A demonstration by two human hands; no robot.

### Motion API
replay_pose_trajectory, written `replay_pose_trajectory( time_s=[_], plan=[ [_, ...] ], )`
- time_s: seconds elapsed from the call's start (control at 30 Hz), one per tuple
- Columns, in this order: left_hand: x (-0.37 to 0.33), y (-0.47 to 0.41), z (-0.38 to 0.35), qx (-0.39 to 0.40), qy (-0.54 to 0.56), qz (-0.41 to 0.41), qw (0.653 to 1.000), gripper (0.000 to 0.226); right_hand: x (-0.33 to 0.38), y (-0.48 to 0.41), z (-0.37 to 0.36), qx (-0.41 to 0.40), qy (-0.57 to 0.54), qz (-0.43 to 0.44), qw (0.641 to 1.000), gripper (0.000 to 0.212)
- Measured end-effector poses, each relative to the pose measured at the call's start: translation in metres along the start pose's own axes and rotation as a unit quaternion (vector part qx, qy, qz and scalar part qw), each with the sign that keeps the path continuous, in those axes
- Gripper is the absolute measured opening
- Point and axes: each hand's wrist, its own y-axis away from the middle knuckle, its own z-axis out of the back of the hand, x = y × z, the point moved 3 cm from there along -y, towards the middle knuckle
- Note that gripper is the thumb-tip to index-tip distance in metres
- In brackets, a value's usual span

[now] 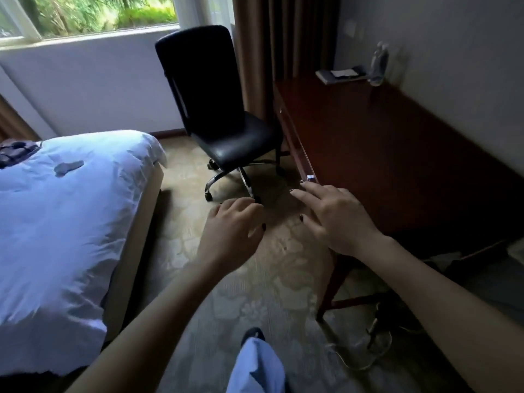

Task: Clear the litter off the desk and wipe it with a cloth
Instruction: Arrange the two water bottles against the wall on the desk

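Blur softens the far end of the counter (pixel 397 154). A clear bottle (pixel 379 65) stands there near the wall (pixel 453 46), with a flat pad (pixel 341 74) just beside it (dark cover, pale sheet on top, print unreadable). Counter's near right part runs out of frame. Shadow beneath it hides most of the floor; a tangle of cable (pixel 368 346) shows by the near leg. Bed (pixel 62 222) is cut off at left and bottom.

Left grip (pixel 235 222) hangs over the carpet (pixel 198 279), fingers loosely curled, holding nothing. Right grip (pixel 337 217) has fingers straight and spread, nothing in them, at the counter's near corner. Cannot tell whether it touches the front edge. Both grips are well apart from bottle and pad.

Counter's long front edge runs from the right grip toward the curtain (pixel 255 52). Chair (pixel 224 114) stands with its seat just beside that edge, toward the far end. Bare carpet lies between bed and counter, with one foot (pixel 252 334) on it.
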Motion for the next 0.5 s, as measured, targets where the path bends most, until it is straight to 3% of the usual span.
replay_pose_trajectory(
  time_s=[0.2,0.5],
  plan=[
    [0.085,-0.195,-0.006,0.051,-0.012,-0.060,0.997,0.036,-0.065,-0.162,-0.036,0.018,-0.039,-0.105,0.994,0.050],
    [0.090,-0.465,-0.072,0.092,0.036,-0.178,0.979,0.038,-0.249,-0.312,-0.083,0.018,-0.050,-0.255,0.966,0.051]
  ],
)
